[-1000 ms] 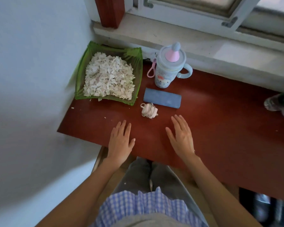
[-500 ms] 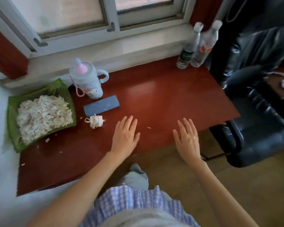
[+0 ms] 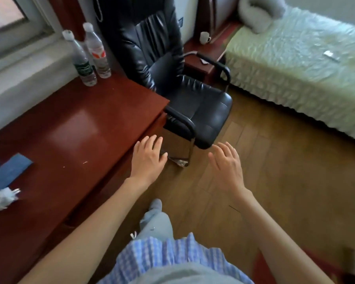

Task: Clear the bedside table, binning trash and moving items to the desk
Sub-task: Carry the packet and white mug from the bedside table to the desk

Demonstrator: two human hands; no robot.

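My left hand (image 3: 149, 156) hovers flat and empty over the front right corner of the red-brown desk (image 3: 74, 128), fingers spread. Over the wooden floor, my right hand (image 3: 226, 162) is likewise empty with its fingers apart. On the desk lie a blue flat case (image 3: 7, 173) and a white coiled cable (image 3: 2, 198) at the left edge, and two water bottles (image 3: 90, 54) stand at the back. The dark red bedside table (image 3: 201, 64) sits far back between the chair and the bed, with a white mug (image 3: 204, 37) on it and a small scrap (image 3: 203, 61) of something.
A black leather armchair (image 3: 172, 85) stands between the desk and the bedside table. The bed (image 3: 295, 66) with a pale green cover fills the right back, a small white item (image 3: 331, 55) lying on it. Wooden floor (image 3: 285, 181) stretches ahead.
The view has swung right, from the desk's left end to the chair, bedside table and bed. Both hands stay empty and have moved right with it, off the desk top.
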